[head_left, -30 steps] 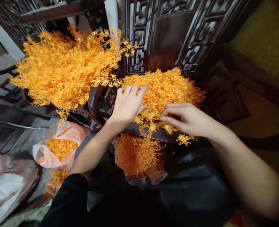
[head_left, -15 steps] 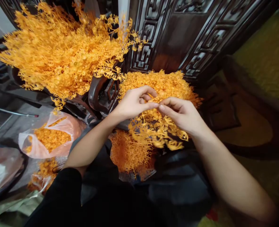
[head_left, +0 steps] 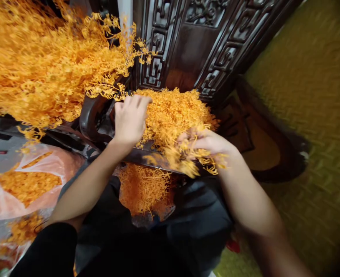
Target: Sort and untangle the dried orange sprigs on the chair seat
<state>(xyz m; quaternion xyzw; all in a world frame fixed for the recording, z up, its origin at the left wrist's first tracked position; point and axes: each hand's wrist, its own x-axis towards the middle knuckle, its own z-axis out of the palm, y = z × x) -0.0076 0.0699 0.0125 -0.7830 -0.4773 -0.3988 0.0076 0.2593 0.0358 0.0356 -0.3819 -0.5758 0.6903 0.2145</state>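
An orange branching sprig (head_left: 184,163) hangs at my right hand (head_left: 208,142), whose fingers curl round it and are partly hidden by its blossoms. My left hand (head_left: 131,119) is raised palm down at the left edge of a heap of small orange pieces (head_left: 177,109), its fingers bent away from me and their tips hard to see. The heap lies on a dark wooden seat in front of a carved back. Below the seat edge, between my legs, thin orange stems (head_left: 145,188) fill a bag.
A large bunch of orange sprigs (head_left: 43,65) rests at the upper left, beyond a curved armrest (head_left: 90,117). Below it stands a pinkish plastic bag (head_left: 8,202) of orange pieces. The carved wooden back (head_left: 193,54) rises ahead; yellow-green patterned matting (head_left: 316,100) lies to the right.
My hands have moved apart, the left one to the left. The sprig is now at my right hand, blurred by motion. The view has shifted to the right.
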